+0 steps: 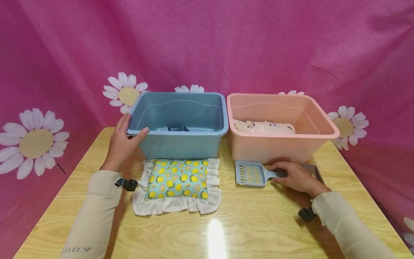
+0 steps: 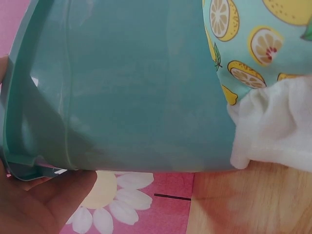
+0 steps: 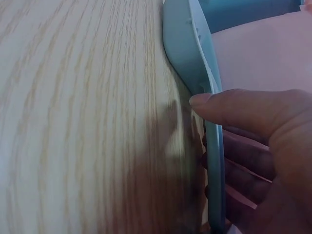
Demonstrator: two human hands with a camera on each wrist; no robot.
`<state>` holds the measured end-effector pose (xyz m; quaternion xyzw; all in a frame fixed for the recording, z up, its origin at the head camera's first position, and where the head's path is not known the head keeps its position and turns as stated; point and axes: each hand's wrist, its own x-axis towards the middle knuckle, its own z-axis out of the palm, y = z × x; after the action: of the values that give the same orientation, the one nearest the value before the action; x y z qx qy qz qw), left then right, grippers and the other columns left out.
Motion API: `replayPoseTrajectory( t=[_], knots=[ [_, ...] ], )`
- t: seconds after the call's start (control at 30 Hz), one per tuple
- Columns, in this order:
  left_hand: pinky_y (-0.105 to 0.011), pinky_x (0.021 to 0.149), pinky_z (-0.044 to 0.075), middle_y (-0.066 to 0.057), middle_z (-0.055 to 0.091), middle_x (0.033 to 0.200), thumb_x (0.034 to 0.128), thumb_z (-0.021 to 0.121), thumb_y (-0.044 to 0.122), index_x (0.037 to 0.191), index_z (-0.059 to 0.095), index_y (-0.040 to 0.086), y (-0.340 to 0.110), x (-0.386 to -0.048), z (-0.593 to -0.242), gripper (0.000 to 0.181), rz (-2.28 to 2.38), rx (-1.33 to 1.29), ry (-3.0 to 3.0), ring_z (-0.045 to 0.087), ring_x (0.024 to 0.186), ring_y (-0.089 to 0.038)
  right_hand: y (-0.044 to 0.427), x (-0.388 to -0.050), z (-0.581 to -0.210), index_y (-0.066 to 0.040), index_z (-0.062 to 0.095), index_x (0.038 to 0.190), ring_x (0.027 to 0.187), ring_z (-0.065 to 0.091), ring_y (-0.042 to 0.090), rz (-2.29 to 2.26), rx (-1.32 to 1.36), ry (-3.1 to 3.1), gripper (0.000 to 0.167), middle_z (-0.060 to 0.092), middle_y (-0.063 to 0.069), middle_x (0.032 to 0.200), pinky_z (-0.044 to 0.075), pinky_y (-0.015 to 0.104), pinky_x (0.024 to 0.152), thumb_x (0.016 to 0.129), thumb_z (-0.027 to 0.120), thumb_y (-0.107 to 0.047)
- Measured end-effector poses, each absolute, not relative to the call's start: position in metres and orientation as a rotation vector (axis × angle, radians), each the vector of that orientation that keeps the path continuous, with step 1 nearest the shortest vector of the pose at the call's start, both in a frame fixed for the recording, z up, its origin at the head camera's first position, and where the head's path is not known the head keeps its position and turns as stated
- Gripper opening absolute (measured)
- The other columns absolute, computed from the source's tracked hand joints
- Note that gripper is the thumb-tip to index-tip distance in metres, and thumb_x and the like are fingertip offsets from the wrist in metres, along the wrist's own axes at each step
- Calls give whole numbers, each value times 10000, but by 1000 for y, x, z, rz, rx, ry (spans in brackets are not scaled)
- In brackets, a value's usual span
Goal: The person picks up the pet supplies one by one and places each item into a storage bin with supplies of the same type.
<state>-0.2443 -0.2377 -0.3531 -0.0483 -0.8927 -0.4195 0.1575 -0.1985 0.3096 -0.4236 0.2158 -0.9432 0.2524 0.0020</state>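
The slotted blue scoop [image 1: 265, 175] fronts the pink tub [image 1: 275, 147].

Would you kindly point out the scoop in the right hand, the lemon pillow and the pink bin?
Scoop [image 1: 251, 174]: head view, on its slotted pan.
Lemon pillow [image 1: 178, 180]: head view, middle of printed front.
Pink bin [image 1: 265, 147]: head view, front wall.

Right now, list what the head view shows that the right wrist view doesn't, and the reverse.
Head only: the lemon-print pillow and the patterned white bundle inside the pink bin.
Right wrist only: fingertips showing from beneath the scoop's handle.
Both: the right hand holding the scoop, the blue bin, the pink bin and the wooden table.
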Motion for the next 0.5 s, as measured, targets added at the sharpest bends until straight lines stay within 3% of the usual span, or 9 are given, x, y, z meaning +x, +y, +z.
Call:
replayPoseTrajectory(
  t=[0.5],
  knots=[
    [-631,986,377,-43,131,1608,866,628,545,1559,169,192,-236,-245,-350,903,-1210,-128,-2566,247,1406,-380,311,-201,-424,-161,717,978,1050,565,238,784,678,-2955,243,656,34,1095,452,422,887,762,827,-169]
  ],
)
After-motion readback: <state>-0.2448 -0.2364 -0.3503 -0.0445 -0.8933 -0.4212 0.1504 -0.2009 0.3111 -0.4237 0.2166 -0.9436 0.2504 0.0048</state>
